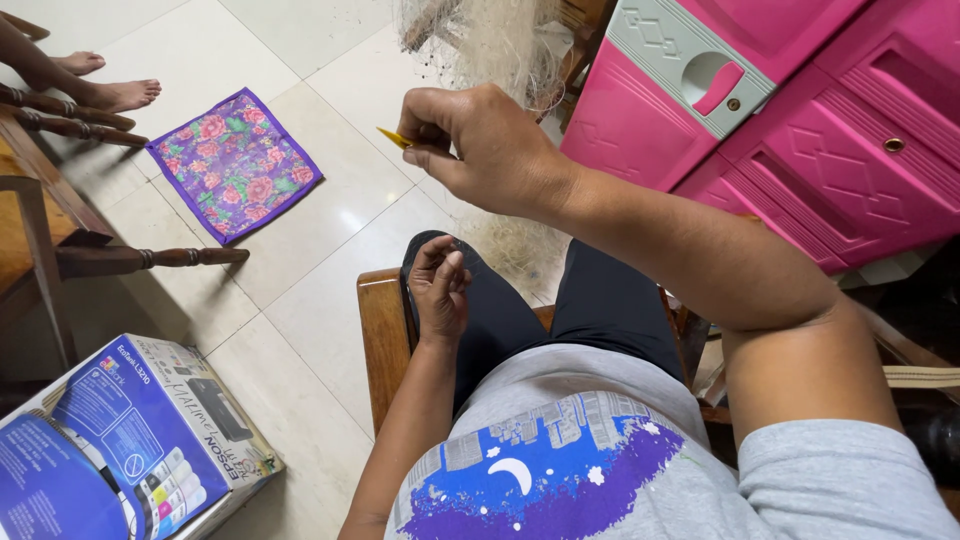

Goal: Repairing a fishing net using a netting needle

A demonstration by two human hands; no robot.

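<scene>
Glossy pale tiled floor (pixel 330 250), pink cabinet (pixel 800 120)

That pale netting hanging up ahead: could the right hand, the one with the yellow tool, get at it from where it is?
Probably yes. The right hand is raised just in front of the netting, with nothing between them; its yellow tool points away to the side.

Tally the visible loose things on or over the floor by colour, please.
Purple floral cloth: 1
Blue printer box: 1
Pale netting bundle: 1
Yellow tool in the right hand: 1
Total: 4
</scene>
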